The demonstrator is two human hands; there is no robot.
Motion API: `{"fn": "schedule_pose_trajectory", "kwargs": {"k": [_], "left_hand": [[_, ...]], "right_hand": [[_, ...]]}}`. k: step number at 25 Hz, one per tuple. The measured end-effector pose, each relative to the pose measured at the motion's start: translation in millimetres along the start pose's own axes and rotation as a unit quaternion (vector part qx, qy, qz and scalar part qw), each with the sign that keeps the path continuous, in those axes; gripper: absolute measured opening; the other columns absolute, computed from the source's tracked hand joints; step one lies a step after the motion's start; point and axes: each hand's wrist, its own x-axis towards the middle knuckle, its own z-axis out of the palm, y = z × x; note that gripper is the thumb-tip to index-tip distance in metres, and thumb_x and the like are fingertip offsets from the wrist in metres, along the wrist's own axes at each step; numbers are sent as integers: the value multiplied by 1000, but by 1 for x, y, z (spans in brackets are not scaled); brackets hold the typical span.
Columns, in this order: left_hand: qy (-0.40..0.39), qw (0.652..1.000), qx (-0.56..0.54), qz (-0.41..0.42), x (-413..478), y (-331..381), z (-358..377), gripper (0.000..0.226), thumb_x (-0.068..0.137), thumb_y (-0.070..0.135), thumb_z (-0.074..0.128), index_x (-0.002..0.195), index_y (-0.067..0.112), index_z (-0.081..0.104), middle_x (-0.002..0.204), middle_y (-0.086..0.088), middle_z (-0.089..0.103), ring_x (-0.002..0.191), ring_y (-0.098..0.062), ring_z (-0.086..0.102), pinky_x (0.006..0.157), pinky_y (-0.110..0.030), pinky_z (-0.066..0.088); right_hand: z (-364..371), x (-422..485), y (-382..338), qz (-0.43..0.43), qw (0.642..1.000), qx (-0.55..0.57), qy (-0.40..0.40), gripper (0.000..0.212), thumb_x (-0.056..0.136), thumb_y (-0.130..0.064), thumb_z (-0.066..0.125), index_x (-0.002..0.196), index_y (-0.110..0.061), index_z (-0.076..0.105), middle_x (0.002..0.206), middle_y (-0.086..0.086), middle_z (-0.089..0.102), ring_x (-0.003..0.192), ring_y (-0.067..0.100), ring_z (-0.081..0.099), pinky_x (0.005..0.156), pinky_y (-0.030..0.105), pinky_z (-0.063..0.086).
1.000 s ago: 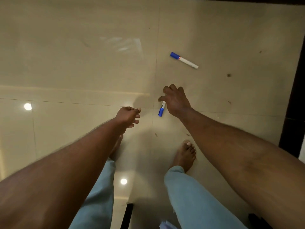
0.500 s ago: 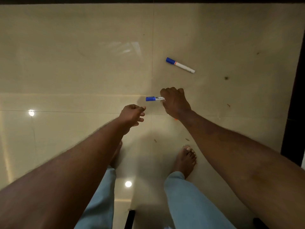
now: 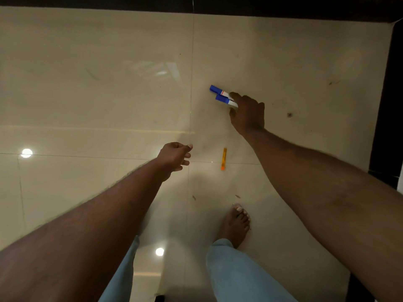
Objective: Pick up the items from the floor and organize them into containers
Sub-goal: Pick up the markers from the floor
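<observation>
Landmark: slim orange plastic pen [image 3: 223, 159], lying on the glossy cream tiled floor [image 3: 109, 94], straddling a tile joint.
Right hand [image 3: 247, 114]: beyond the orange pen and a little to its right, fingers curled round the barrel of a blue-capped white marker [image 3: 225, 100], cap pointing away to the left.
Second item: a red-banded blue-capped marker [image 3: 216, 89] of white plastic, just beyond the held one and nearly parallel to it. The forefinger reaches over its barrel; whether it touches, I cannot tell.
Left hand [image 3: 174, 156]: just left of the orange pen, fingers loosely curled, holding nothing.
Writing: dark print on the held marker's barrel, too small to read; the other shows only its red band.
Edges: a black border strip [image 3: 388, 94] closes the floor far beyond the orange pen and along the right side, meeting in a corner.
Open room: bare tile spreads wide to the left of the orange pen, with two bright light reflections on it.
Near side: a bare foot [image 3: 236, 223] and light-blue trouser legs [image 3: 239, 275] stand on the near side of the orange pen.
</observation>
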Motion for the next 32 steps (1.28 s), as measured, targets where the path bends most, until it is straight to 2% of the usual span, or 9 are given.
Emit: {"fn": "schedule_pose_trajectory", "kwargs": {"k": [4,9,12,15,17,19,23,25,32], "left_hand": [[3,1000,5,-5,11,-3,1,38,95,40,64,116,8,64,94,1,69,81,-19,67,69,-29,46],[6,1000,17,10,10,10,1,38,95,39,64,116,8,64,96,0,70,83,-20,67,70,-29,47],[-3,999,31,14,0,11,6,37,96,40,64,116,9,65,97,0,70,83,-19,68,69,-29,47],[-13,999,36,14,-13,6,17,38,95,39,64,116,7,64,93,1,69,80,-18,67,70,-29,46],[-21,999,40,15,-22,0,24,37,95,38,64,114,6,64,92,1,69,77,-17,65,68,-29,44],[-31,998,52,9,-30,-4,27,34,95,38,64,112,7,64,92,0,68,75,-16,65,66,-28,43],[-38,997,68,7,-32,-10,18,39,95,38,64,116,6,63,91,1,68,75,-17,65,65,-28,42],[-32,997,74,12,-28,-11,7,39,95,38,64,117,5,63,92,1,68,76,-17,65,66,-28,43],[-22,997,76,-7,-22,-45,-18,40,96,38,63,117,5,63,92,1,69,76,-17,65,65,-27,43]], "right_hand": [[0,19,-3,6,1000,-12,18,37,94,-26,64,131,-30,60,109,6,59,95,29,62,83,39,37],[-13,18,-9,37,999,28,-28,26,90,-29,67,112,-14,66,112,10,60,103,30,60,74,33,39],[-17,-20,-4,90,990,77,-79,24,85,-41,67,91,-18,66,91,3,64,86,27,62,65,29,39],[-13,-68,9,194,956,192,-107,13,82,-23,62,74,-21,52,70,-3,55,75,28,60,60,28,38],[-7,-102,12,245,934,241,-98,7,85,-16,58,81,-19,53,74,-1,55,75,28,59,62,28,40],[-2,-130,8,270,916,281,-95,4,90,-15,56,88,-19,55,77,-1,55,73,25,56,56,26,37],[21,-156,-19,284,893,330,-115,16,82,-30,68,76,-19,58,71,-1,63,64,18,59,57,29,45],[33,-154,-34,309,889,325,-94,25,75,-37,75,80,-16,63,74,1,67,67,19,63,61,31,51],[52,-140,-37,392,886,240,-59,27,84,-34,77,101,-14,69,96,5,71,88,27,69,67,30,47]]}}
